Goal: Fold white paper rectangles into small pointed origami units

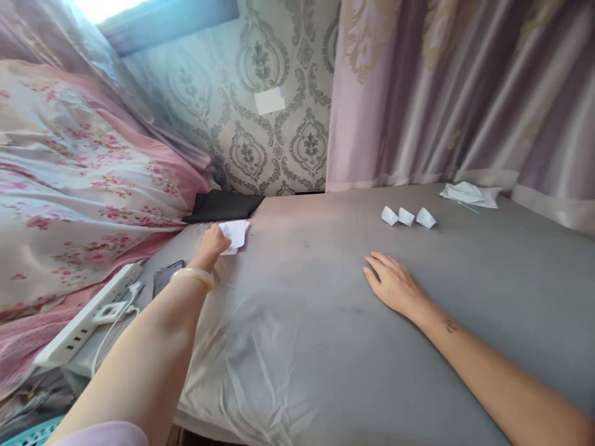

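My left hand (215, 240) reaches to the far left of the grey-covered surface, its fingers closed on the edge of some white paper sheets (238, 233). The fingertips are partly hidden behind the hand. My right hand (391, 282) rests palm down on the grey cover, fingers stretched out and holding nothing. Beyond it stand three small folded white paper pieces in a row: a left one (389, 215), a middle one (406, 217) and a right one (426, 218).
A white power strip (88, 316) with a plugged-in charger (110, 312) and a phone (168, 277) lie along the left edge. Black cloth (223, 205) lies behind the sheets. At the back right is a crumpled white packet (469, 194). Curtains (418, 93) hang behind.
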Tool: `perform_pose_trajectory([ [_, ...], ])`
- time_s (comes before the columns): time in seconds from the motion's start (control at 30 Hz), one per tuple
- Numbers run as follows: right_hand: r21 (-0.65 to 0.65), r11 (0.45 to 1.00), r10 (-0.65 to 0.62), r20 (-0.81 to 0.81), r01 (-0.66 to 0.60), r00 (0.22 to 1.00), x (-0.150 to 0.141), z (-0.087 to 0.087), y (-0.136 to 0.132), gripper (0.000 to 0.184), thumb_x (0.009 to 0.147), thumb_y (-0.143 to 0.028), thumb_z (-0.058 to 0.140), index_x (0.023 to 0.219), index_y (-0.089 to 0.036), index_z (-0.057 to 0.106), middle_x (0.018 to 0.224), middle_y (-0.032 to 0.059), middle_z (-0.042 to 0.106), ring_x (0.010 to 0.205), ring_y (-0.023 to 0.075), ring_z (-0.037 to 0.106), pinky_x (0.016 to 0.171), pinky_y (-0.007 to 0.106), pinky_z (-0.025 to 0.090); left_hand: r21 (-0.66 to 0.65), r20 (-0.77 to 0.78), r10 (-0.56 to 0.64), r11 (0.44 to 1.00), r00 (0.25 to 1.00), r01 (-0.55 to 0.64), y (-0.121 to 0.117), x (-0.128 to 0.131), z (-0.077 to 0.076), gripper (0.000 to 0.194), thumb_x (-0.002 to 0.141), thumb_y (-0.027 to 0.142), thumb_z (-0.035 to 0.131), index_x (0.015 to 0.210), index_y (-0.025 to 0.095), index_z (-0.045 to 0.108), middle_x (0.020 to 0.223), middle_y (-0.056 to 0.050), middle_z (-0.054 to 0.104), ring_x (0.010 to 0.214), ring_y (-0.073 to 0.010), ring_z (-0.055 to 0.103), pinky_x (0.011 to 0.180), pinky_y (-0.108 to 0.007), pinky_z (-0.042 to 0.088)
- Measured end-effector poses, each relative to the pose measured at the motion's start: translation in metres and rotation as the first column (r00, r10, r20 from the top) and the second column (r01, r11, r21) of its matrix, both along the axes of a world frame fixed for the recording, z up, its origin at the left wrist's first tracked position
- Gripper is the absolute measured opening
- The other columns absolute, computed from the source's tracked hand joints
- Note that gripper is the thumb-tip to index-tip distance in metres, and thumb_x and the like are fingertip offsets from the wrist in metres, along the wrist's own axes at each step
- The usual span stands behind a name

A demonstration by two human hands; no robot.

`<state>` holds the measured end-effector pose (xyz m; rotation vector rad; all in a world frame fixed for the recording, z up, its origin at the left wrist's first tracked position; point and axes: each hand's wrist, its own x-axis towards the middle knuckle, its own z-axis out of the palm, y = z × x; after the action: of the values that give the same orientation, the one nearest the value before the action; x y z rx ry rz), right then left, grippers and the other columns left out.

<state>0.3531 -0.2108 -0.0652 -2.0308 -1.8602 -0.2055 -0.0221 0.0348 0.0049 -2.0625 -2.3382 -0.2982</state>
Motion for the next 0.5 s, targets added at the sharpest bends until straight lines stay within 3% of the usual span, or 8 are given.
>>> perform_pose_trajectory([
  [0.17,0.028,1.000,-0.005,-0.008,0.005,1.000,-0.003,0.003,-0.004,0.037,0.094,-0.028,0.038,0.119,-0.016,0.063,0.130,0.0144,0.059,0.123,0.0288,0.053,0.101,0.045,0.043,0.034,-0.042,0.056,0.998,0.998,-0.054,-0.002,0.010,0.017,0.043,0.077,0.011,0.048,0.120,0.005,0.048,0.120,-0.029,0.059,0.111,-0.0399,0.059,0.087,-0.044,0.048],
  [0.27,-0.007,1.000,-0.007,-0.036,0.007,0.999,-0.005,0.007,-0.006,0.038,0.095,-0.028,0.037,0.121,-0.013,0.062,0.132,0.0159,0.057,0.125,0.0291,0.051,0.103,0.045,0.041,0.278,-0.054,0.029,0.960,0.998,-0.012,-0.017,0.040,0.036,0.040,0.085,0.013,0.038,0.124,0.007,0.043,0.114,-0.025,0.062,0.107,-0.0374,0.061,0.086,-0.045,0.048],
  [0.33,-0.033,0.999,-0.007,-0.052,0.005,0.999,-0.005,0.008,-0.007,0.039,0.095,-0.027,0.037,0.121,-0.011,0.061,0.133,0.0170,0.056,0.127,0.0295,0.048,0.105,0.044,0.040,0.353,-0.074,-0.122,0.925,0.990,0.140,-0.038,0.072,0.043,0.041,0.087,0.017,0.038,0.127,0.010,0.041,0.111,-0.020,0.064,0.103,-0.0351,0.063,0.085,-0.043,0.049],
  [0.4,-0.046,0.999,-0.003,-0.085,-0.001,0.996,-0.004,0.009,-0.007,0.039,0.094,-0.027,0.038,0.123,-0.011,0.058,0.133,0.0171,0.056,0.126,0.0298,0.049,0.104,0.044,0.040,0.313,-0.089,-0.348,0.879,0.933,0.358,-0.067,0.109,0.041,0.043,0.086,0.017,0.038,0.129,0.013,0.038,0.109,-0.017,0.066,0.101,-0.0321,0.065,0.086,-0.041,0.050],
  [0.47,-0.038,0.999,-0.009,-0.151,0.003,0.989,-0.002,0.010,-0.008,0.042,0.092,-0.027,0.043,0.130,-0.013,0.051,0.133,0.0169,0.056,0.123,0.0301,0.052,0.101,0.045,0.043,0.199,-0.103,-0.612,0.760,0.784,0.619,-0.099,0.143,0.029,0.044,0.086,0.016,0.040,0.129,0.015,0.039,0.113,-0.015,0.065,0.103,-0.0291,0.064,0.087,-0.038,0.049],
  [0.5,-0.022,1.000,-0.016,-0.192,0.012,0.981,-0.001,0.011,-0.008,0.046,0.091,-0.028,0.046,0.135,-0.014,0.046,0.133,0.0168,0.055,0.122,0.0304,0.052,0.100,0.045,0.044,0.141,-0.108,-0.728,0.663,0.677,0.735,-0.115,0.158,0.020,0.043,0.086,0.016,0.040,0.128,0.015,0.039,0.116,-0.014,0.064,0.106,-0.0277,0.063,0.089,-0.037,0.049],
])
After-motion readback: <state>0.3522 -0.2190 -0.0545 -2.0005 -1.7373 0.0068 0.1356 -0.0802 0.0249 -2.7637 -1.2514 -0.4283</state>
